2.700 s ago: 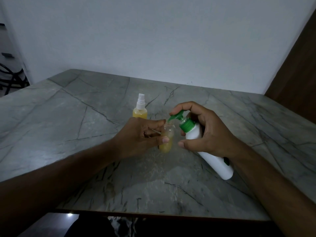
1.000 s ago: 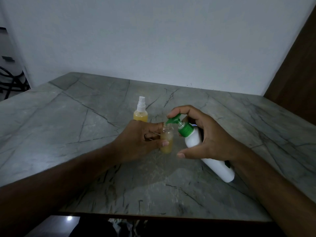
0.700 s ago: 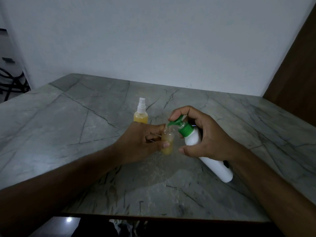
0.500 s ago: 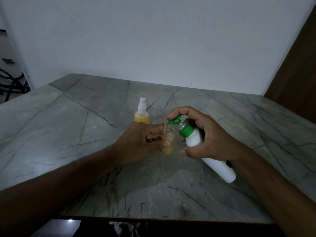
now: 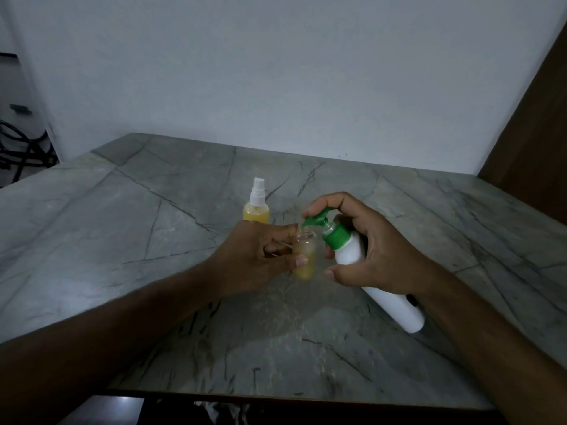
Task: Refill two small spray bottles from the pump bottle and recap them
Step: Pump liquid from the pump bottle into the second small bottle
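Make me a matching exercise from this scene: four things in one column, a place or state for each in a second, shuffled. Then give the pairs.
Things:
1. capped spray bottle
2. open small bottle
3. pump bottle
4. pump nozzle

States:
A. tilted, gripped by the right hand
B. held by the left hand, no cap on
C. standing alone on the table, white sprayer on
D. green, over the open bottle's mouth

Pairs: 1-C, 2-B, 3-A, 4-D
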